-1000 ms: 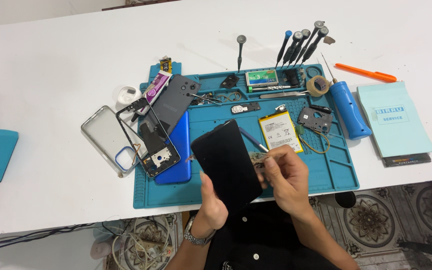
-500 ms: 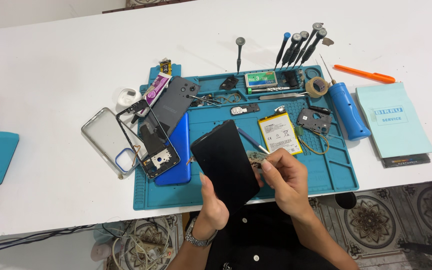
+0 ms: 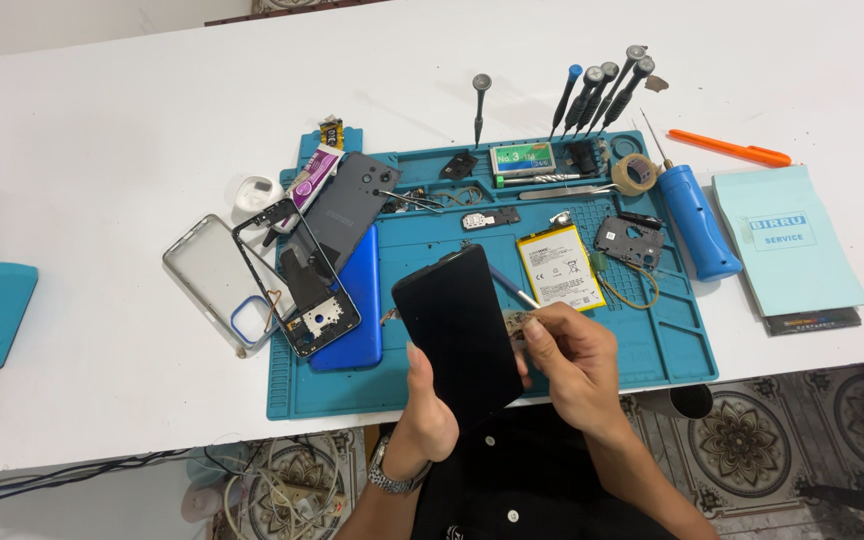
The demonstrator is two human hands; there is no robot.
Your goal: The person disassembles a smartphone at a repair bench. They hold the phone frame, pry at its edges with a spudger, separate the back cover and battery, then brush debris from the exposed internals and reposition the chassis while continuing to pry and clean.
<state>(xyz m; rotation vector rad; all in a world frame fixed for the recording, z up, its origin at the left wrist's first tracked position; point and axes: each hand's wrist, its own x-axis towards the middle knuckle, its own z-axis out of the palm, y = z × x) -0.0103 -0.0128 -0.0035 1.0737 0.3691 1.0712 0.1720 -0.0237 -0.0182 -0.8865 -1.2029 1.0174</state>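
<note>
Little has changed over the last second: above the teal mat [image 3: 672, 345] on the white table [image 3: 112, 120], the left hand [image 3: 430, 405] still clasps the black phone [image 3: 457, 330] upright, and the right hand [image 3: 567, 365] keeps its grip pinched on a thin blue-handled tool [image 3: 512, 288] at the phone's edge.
</note>
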